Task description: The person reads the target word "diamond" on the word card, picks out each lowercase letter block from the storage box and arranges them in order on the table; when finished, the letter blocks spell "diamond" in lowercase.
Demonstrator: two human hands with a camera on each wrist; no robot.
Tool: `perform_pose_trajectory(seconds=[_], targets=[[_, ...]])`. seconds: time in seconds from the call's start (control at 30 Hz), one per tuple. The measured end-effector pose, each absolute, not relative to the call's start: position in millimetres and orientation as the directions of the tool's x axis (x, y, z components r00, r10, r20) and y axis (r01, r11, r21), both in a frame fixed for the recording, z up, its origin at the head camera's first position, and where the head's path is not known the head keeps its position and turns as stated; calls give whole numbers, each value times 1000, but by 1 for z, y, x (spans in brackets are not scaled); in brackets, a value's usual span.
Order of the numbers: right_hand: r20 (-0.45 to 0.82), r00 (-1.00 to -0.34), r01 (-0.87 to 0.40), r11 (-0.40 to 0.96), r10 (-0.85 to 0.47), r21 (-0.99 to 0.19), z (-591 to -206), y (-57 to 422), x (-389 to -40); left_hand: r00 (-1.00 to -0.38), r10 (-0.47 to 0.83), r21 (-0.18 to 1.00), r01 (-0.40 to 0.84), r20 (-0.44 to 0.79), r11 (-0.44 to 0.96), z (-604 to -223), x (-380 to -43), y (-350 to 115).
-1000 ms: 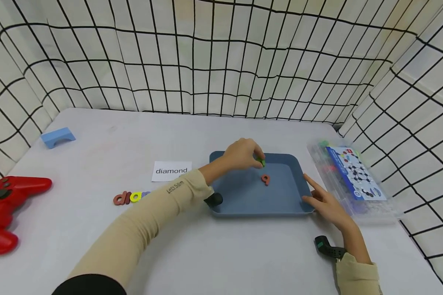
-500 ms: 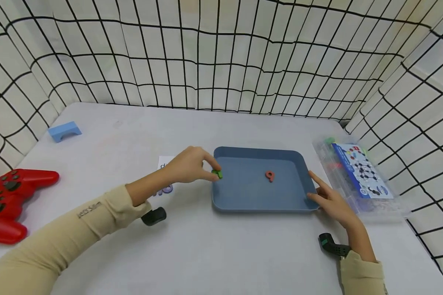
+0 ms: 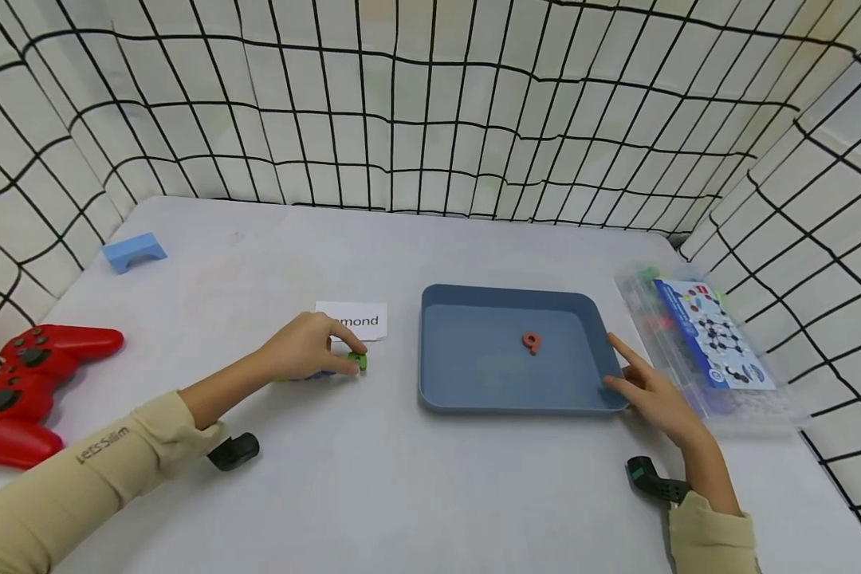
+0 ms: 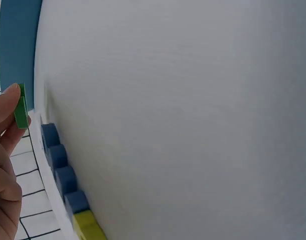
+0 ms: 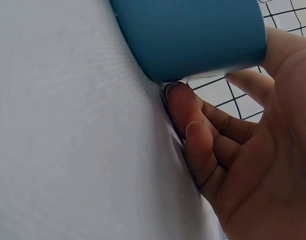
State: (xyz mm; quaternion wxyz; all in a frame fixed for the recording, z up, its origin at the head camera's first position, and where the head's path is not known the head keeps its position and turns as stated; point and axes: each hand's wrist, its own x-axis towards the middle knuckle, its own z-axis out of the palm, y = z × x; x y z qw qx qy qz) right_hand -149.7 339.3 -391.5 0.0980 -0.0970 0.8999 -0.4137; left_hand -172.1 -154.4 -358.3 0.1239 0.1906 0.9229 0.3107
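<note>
My left hand [image 3: 304, 347] pinches a small green letter [image 3: 359, 361] between thumb and index finger, at the lower edge of a white word card [image 3: 359, 320]. Beneath that hand, mostly hidden in the head view, lies a row of letters; the left wrist view shows their blue edges [image 4: 66, 179] and a yellow one [image 4: 88, 226]. The green letter stands clear of this row. My right hand [image 3: 649, 399] rests against the right side of the blue-grey tray [image 3: 473, 399], index finger extended, thumb at the rim. One reddish-brown letter [image 3: 532, 343] lies inside the tray.
A transparent plastic case [image 3: 646, 319] with a blue printed sheet [image 3: 713, 335] lies right of the tray. On the left are a red game controller [image 3: 32, 391] and a light-blue arched block [image 3: 135, 252]. Black wire mesh [image 3: 402, 119] encloses the table's back and sides.
My left hand has carried the green letter out of the tray, leftward to the row below the word card. The right hand stays at the tray's side. The head view has shifted slightly.
</note>
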Motion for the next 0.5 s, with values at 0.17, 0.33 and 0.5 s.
perform_pose_trajectory(seconds=[0.17, 0.33, 0.5], targets=[[-104, -962, -89, 650, -253, -755, -392, 341, -147, -889, 443, 626, 282, -114, 727, -363, -172, -157], [-100, -962, -88, 638, -253, -765, -392, 341, -148, -887, 448, 625, 287, -114, 726, -367, -174, -156], [-99, -963, -97, 667, -249, -739, -392, 339, -149, -889, 448, 602, 304, -99, 738, -368, -174, -158]])
